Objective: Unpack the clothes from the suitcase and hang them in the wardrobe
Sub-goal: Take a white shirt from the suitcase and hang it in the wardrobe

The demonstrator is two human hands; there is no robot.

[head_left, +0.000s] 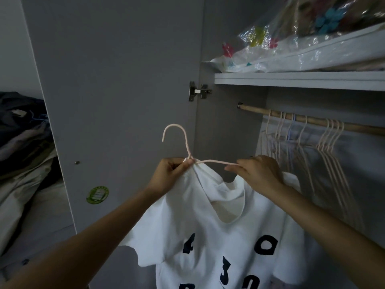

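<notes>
A white T-shirt [208, 236] with dark printed numbers hangs in front of me, its collar partly over a thin pink hanger [181, 140]. My left hand [173, 174] pinches the hanger's neck together with the shirt's left shoulder. My right hand [258, 172] grips the hanger's right arm and the shirt's collar edge. The hanger's hook points up, left of the wardrobe rail [312, 119]. No suitcase is in view.
The wooden rail carries several empty pink hangers [329, 142]. The open grey wardrobe door [116, 101] stands at left. A shelf [302, 80] above holds plastic-wrapped items [291, 38]. A heap of clothes [23, 142] lies at far left.
</notes>
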